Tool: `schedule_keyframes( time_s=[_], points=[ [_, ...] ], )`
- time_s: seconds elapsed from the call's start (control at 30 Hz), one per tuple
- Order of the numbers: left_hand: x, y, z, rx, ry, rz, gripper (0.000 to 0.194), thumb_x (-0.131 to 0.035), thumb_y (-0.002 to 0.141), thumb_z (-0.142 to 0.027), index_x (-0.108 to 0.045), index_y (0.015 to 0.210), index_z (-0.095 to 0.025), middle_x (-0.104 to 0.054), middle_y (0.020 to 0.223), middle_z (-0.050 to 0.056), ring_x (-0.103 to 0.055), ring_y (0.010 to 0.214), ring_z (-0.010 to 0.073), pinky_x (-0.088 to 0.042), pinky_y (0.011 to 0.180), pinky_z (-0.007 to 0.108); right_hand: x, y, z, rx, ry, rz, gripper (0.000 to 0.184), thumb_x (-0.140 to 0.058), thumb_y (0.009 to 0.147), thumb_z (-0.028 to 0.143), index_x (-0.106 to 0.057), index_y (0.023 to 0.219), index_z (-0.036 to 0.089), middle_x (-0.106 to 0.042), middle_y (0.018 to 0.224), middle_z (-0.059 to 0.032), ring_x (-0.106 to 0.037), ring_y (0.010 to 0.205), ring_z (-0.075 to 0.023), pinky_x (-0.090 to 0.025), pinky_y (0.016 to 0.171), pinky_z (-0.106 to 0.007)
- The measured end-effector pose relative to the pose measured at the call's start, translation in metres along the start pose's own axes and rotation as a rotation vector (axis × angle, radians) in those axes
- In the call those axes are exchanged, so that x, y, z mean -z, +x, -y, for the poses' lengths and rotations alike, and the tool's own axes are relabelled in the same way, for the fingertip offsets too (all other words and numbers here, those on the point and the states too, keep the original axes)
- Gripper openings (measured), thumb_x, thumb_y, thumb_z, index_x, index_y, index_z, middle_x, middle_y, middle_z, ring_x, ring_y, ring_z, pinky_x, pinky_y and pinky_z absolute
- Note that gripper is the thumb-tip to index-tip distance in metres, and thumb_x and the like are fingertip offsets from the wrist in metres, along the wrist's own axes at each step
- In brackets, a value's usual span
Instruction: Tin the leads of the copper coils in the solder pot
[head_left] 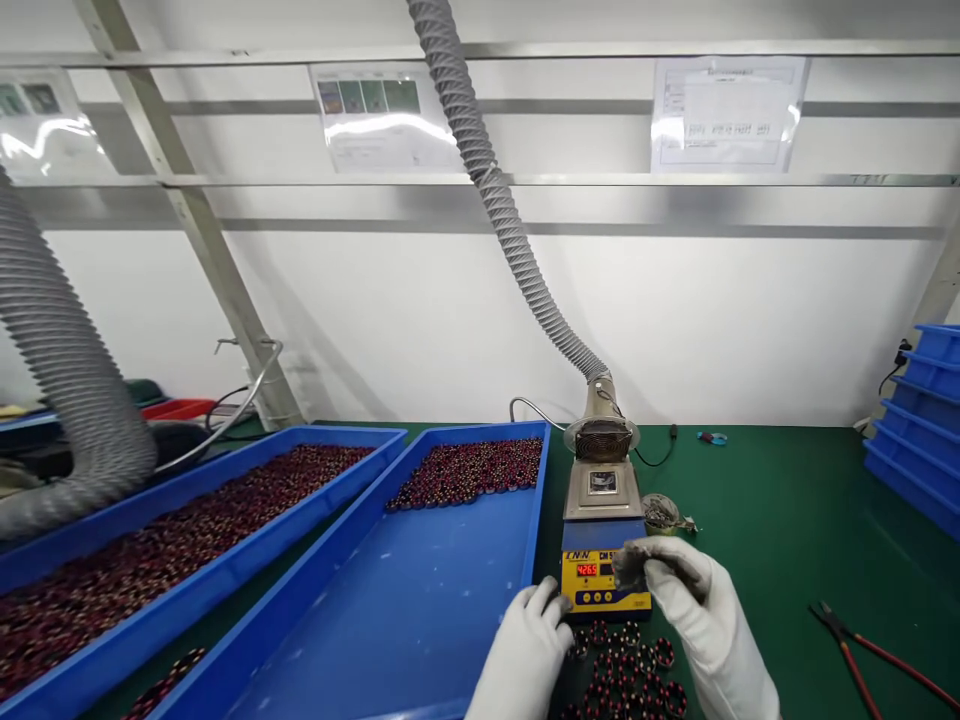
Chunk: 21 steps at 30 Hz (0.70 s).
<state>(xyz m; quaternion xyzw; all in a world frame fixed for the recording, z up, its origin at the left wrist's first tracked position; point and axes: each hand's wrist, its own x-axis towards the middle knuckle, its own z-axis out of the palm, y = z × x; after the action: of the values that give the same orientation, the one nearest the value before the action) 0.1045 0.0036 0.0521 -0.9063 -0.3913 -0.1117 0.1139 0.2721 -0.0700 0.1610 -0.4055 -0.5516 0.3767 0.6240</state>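
My left hand (529, 645), in a white glove with dark-stained fingertips, is beside the front left corner of the solder pot (606, 525). Its bent fingers are slightly apart, and nothing shows in them. Just right of it lies a pile of small dark red and black wire-wound rings (626, 670). My right hand (694, 610), also gloved, is raised in front of the pot's yellow panel, partly covering it. Thumb and fingers are closed in a pinch with blackened tips; whatever they hold is hidden. Red digits glow on the panel.
A blue tray (405, 600) at left has rings massed at its far end; another blue tray (187, 590) is full of them. A grey hose (495, 190) reaches the pot's hood. Red-handled pliers (851, 640), a small dish (660, 512) and stacked blue bins (919, 430) are right.
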Motion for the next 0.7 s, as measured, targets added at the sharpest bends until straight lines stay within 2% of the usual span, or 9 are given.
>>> schedule_keyframes(
  time_s=[0.13,0.2,0.3,0.33,0.43,0.5,0.57,0.63,0.7],
  points=[
    [0.045,-0.003,0.006,0.119,-0.019,-0.218,0.019,-0.052,0.076,-0.005,-0.059,0.087,-0.019,-0.058,0.110,0.006,-0.044,0.110,0.0269,-0.038,0.089,0.044,-0.008,0.011,-0.011,-0.001,-0.109,-0.095,0.027,-0.055,0.078,0.038,-0.062,0.093,0.017,-0.065,0.095,-0.0094,-0.058,0.092,-0.0225,-0.043,0.086,-0.037],
    [0.064,-0.006,0.004,0.123,-0.046,-0.414,0.017,-0.047,0.079,-0.007,-0.057,0.088,-0.018,-0.058,0.108,0.008,-0.044,0.108,0.0278,-0.039,0.085,0.044,-0.017,0.015,-0.016,-0.016,-0.102,-0.054,0.026,-0.056,0.077,0.038,-0.061,0.091,0.017,-0.064,0.094,-0.0083,-0.057,0.091,-0.0216,-0.041,0.086,-0.036],
    [0.086,-0.011,-0.002,0.088,-0.066,-0.785,0.014,-0.045,0.082,-0.013,-0.054,0.090,-0.020,-0.058,0.102,0.009,-0.045,0.104,0.0298,-0.039,0.079,0.044,-0.038,0.017,-0.022,-0.066,0.128,0.076,0.023,-0.061,0.073,0.037,-0.059,0.085,0.018,-0.063,0.083,-0.0033,-0.057,0.081,-0.0171,-0.045,0.078,-0.031],
    [0.091,-0.013,-0.004,0.080,-0.057,-0.861,0.014,-0.046,0.082,-0.014,-0.053,0.091,-0.021,-0.057,0.101,0.010,-0.044,0.104,0.0304,-0.038,0.078,0.044,-0.045,0.016,-0.023,-0.090,0.248,0.103,0.023,-0.064,0.070,0.037,-0.058,0.082,0.019,-0.062,0.079,-0.0012,-0.057,0.077,-0.0151,-0.046,0.073,-0.028],
    [0.104,-0.017,-0.009,0.083,-0.021,-0.924,0.016,-0.048,0.081,-0.014,-0.052,0.094,-0.022,-0.054,0.103,0.009,-0.042,0.106,0.0308,-0.036,0.081,0.044,-0.063,0.012,-0.027,-0.144,0.597,0.082,0.021,-0.072,0.064,0.031,-0.058,0.075,0.020,-0.059,0.071,0.0040,-0.056,0.068,-0.0093,-0.045,0.063,-0.019],
    [0.108,-0.018,-0.010,0.073,-0.044,-0.928,0.017,-0.049,0.080,-0.014,-0.052,0.094,-0.023,-0.052,0.104,0.008,-0.041,0.107,0.0300,-0.035,0.083,0.043,-0.069,0.011,-0.029,-0.157,0.737,0.046,0.020,-0.074,0.062,0.026,-0.059,0.074,0.020,-0.060,0.070,0.0048,-0.056,0.066,-0.0073,-0.045,0.063,-0.017],
    [0.108,-0.018,-0.011,0.059,-0.119,-0.935,0.020,-0.051,0.079,-0.015,-0.051,0.096,-0.025,-0.049,0.108,0.007,-0.040,0.109,0.0290,-0.035,0.086,0.043,-0.067,0.011,-0.028,-0.144,0.765,0.055,0.021,-0.076,0.059,0.024,-0.061,0.074,0.019,-0.062,0.071,0.0030,-0.057,0.067,-0.0079,-0.045,0.065,-0.017],
    [0.106,-0.016,-0.011,0.087,-0.268,-0.924,0.030,-0.057,0.076,-0.020,-0.048,0.104,-0.027,-0.045,0.116,0.007,-0.038,0.112,0.0291,-0.036,0.089,0.044,-0.061,0.012,-0.024,-0.122,0.750,0.087,0.023,-0.077,0.057,0.025,-0.062,0.073,0.018,-0.064,0.070,0.0008,-0.057,0.066,-0.0093,-0.045,0.065,-0.019],
    [0.103,-0.010,-0.012,0.183,-0.520,-0.817,0.051,-0.063,0.072,-0.025,-0.040,0.118,-0.026,-0.041,0.123,0.009,-0.039,0.113,0.0297,-0.038,0.091,0.045,-0.054,0.013,-0.021,-0.092,0.778,0.113,0.022,-0.077,0.057,0.028,-0.063,0.071,0.018,-0.064,0.068,0.0008,-0.057,0.063,-0.0098,-0.046,0.063,-0.020]
  ],
)
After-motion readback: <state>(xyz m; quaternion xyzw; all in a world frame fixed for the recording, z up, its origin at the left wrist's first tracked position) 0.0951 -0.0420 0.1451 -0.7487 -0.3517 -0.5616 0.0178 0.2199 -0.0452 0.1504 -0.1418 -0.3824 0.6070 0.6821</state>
